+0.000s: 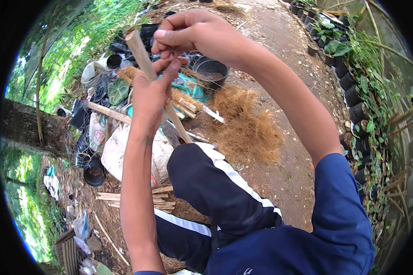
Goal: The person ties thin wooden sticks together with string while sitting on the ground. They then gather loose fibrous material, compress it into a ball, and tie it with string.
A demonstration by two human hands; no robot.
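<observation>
My left hand (pixel 153 89) grips a wooden stick (pixel 143 55) that slants from upper left down towards my knee. The stick's upper end carries a little brown fibre. Just above, my right hand (pixel 189 36) has its thumb and fingers drawn together close to the left thumb and fingertips. Something thin and dark shows between the two hands, too small to make out. Below and to the right of the hands, a loose heap of brown coconut fibre (pixel 247 127) lies on the ground. Fibre-wrapped sticks (pixel 184 99) lie beyond my left hand.
A black plastic pot (pixel 211 70) stands beyond the hands. A white sack (pixel 118 151) lies left of my knee (pixel 192 168), with cut wooden sticks (pixel 161 199) nearby. Another pole (pixel 106 111) crosses the pile. Potted plants (pixel 351 82) line the right side; a tree trunk (pixel 34 127) stands left.
</observation>
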